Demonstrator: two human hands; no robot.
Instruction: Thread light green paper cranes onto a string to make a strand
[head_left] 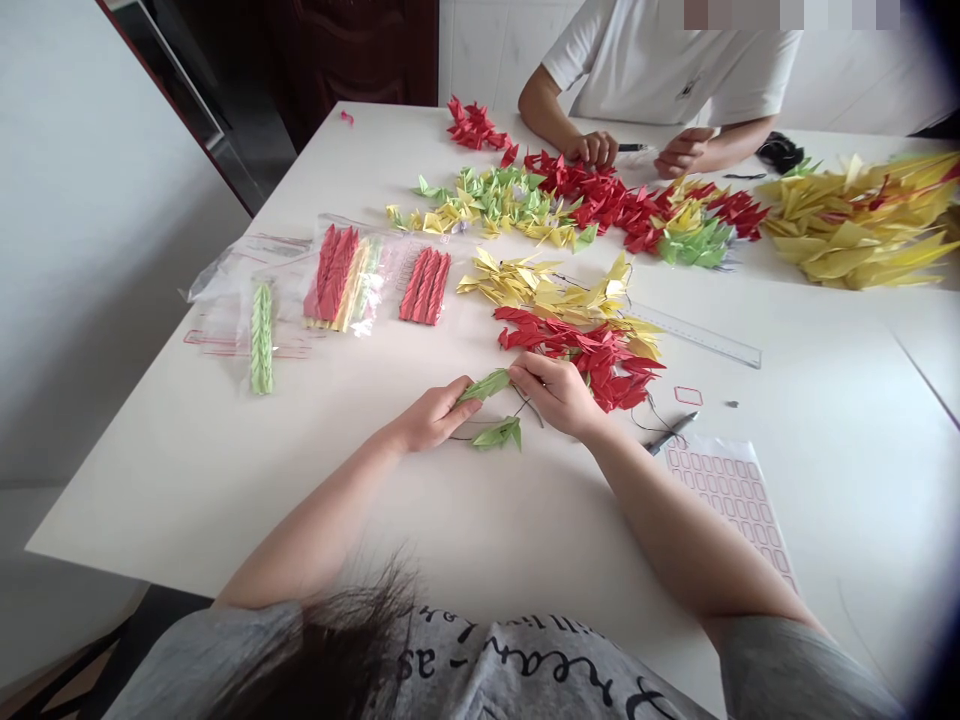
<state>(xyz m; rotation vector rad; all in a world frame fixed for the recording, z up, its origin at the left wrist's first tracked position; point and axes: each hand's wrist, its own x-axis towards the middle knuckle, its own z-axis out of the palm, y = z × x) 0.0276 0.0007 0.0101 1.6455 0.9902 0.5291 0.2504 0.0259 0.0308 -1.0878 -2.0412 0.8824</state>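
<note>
My left hand (pixel 427 418) and my right hand (pixel 551 393) meet over the white table (pixel 187 500), both pinching a green origami crane (pixel 486 385). A dark thread (pixel 525 405) runs from that crane. A second green origami crane (pixel 499 433) sits just below my hands and appears to hang on the same thread. Right beside my right hand lies a heap of red origami cranes (pixel 600 360), with yellow origami cranes (pixel 540 285) beyond it.
Plastic bags hold flattened rows of cranes (pixel 334 280) at the left. To the right lie a clear ruler (pixel 697 335), a dark pen (pixel 671 432) and a printed sheet (pixel 731 490). Across the table, a co-worker's hands (pixel 637 150) work beside more crane piles (pixel 859 225).
</note>
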